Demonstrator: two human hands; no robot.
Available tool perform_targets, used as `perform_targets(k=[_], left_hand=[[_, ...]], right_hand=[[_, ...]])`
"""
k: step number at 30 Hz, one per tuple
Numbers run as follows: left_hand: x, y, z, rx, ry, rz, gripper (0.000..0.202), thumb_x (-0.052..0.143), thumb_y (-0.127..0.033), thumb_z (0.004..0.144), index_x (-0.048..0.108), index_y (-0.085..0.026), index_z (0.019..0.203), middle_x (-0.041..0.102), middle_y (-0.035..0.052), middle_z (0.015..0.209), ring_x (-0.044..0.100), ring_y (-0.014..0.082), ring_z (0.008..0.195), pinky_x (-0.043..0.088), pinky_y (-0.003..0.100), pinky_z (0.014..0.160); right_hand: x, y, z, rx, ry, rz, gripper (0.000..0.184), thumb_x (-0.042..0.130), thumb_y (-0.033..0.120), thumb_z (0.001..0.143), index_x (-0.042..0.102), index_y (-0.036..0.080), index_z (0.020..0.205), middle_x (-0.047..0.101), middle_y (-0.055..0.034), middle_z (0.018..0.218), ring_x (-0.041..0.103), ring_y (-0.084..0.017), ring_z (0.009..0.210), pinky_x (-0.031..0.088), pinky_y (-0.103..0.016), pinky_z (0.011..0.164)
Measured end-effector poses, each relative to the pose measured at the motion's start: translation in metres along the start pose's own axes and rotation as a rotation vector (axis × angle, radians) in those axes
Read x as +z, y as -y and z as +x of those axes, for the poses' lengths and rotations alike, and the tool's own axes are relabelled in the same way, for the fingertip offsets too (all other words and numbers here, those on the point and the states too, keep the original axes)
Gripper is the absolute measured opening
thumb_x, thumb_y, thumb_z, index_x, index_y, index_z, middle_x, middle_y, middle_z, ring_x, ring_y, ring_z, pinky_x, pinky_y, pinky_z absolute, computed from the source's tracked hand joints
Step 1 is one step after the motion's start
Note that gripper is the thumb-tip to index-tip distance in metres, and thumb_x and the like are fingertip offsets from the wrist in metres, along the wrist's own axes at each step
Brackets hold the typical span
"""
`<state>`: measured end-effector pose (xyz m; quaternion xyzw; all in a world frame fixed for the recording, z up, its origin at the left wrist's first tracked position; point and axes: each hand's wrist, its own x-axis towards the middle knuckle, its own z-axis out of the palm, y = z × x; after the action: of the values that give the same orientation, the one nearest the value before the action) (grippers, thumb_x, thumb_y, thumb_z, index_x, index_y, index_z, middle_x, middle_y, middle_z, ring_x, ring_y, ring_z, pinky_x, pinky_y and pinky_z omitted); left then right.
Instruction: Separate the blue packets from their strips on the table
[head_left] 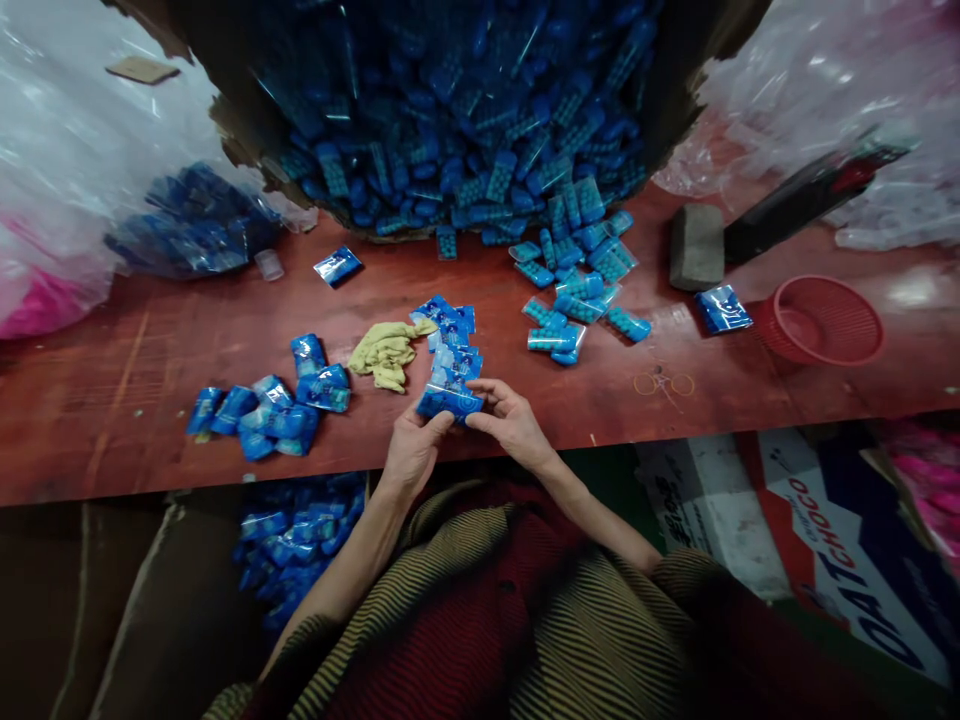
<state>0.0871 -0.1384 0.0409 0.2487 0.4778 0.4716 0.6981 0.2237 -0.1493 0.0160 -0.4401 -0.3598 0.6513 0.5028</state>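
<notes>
A blue printed packet (451,402) is held between my two hands at the table's near edge. My left hand (415,447) pinches its left end with thumb and fingers. On its right end, my right hand (510,422) closes with thumb below and fingers above. Just beyond lie several flat blue printed sleeves (453,325) in an overlapping row. A crumpled yellow-green cloth (386,353) rests left of them. Farther left is a group of filled blue packets (277,415). To the right, clear-ended tubes of blue pellets (581,285) lie in a loose heap.
A torn-edged carton (465,130) full of blue tubes stands at the back. At right are a grey block (697,247), a red plastic basket (825,322) and rubber bands (664,384). A bag of blue sleeves (196,220) sits at left. More packets (300,540) lie below the table.
</notes>
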Motion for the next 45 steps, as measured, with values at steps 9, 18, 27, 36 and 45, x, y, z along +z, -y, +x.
perform_targets(k=[9, 18, 27, 36, 45], left_hand=[[0.001, 0.003, -0.001, 0.026, -0.139, 0.025, 0.027, 0.08, -0.028, 0.053, 0.066, -0.013, 0.071, 0.067, -0.0002, 0.062, 0.056, 0.0096, 0.05, 0.047, 0.022, 0.054], [-0.004, 0.011, 0.0, 0.086, -0.114, 0.072, 0.025, 0.078, -0.026, 0.057, 0.069, -0.013, 0.076, 0.067, -0.0002, 0.066, 0.056, 0.0084, 0.053, 0.046, 0.02, 0.055], [-0.014, 0.013, -0.004, 0.116, -0.136, 0.123, 0.027, 0.078, -0.03, 0.057, 0.071, -0.012, 0.076, 0.07, 0.0019, 0.072, 0.06, 0.0118, 0.061, 0.049, 0.024, 0.064], [-0.015, 0.017, -0.005, 0.134, -0.185, 0.17, 0.033, 0.076, -0.036, 0.059, 0.066, -0.012, 0.079, 0.067, 0.0, 0.067, 0.057, 0.0108, 0.055, 0.048, 0.023, 0.056], [-0.011, -0.005, -0.014, -0.066, 0.005, -0.08, 0.043, 0.077, -0.041, 0.06, 0.057, -0.014, 0.087, 0.066, 0.0015, 0.074, 0.062, 0.012, 0.059, 0.052, 0.023, 0.052]], right_hand=[[0.009, 0.004, -0.003, 0.028, 0.082, 0.069, 0.056, 0.075, 0.024, 0.061, 0.054, 0.027, 0.112, 0.062, 0.0001, 0.098, 0.059, -0.015, 0.086, 0.049, -0.031, 0.08], [0.019, 0.001, -0.002, 0.016, -0.058, 0.03, 0.035, 0.071, 0.027, 0.063, 0.052, 0.022, 0.091, 0.06, 0.0037, 0.075, 0.057, -0.012, 0.066, 0.051, -0.027, 0.066], [0.024, -0.003, -0.007, 0.033, -0.011, -0.083, 0.044, 0.07, 0.027, 0.065, 0.056, 0.022, 0.107, 0.063, 0.0001, 0.092, 0.058, -0.013, 0.073, 0.051, -0.025, 0.063], [0.031, -0.011, -0.009, -0.096, -0.128, -0.177, 0.025, 0.066, 0.03, 0.072, 0.053, 0.021, 0.092, 0.059, 0.0037, 0.075, 0.057, -0.011, 0.061, 0.051, -0.025, 0.057], [0.014, -0.01, -0.014, -0.603, -0.101, -0.718, 0.029, 0.047, 0.007, 0.076, 0.061, 0.023, 0.096, 0.052, -0.0074, 0.11, 0.053, -0.019, 0.106, 0.046, -0.037, 0.091]])
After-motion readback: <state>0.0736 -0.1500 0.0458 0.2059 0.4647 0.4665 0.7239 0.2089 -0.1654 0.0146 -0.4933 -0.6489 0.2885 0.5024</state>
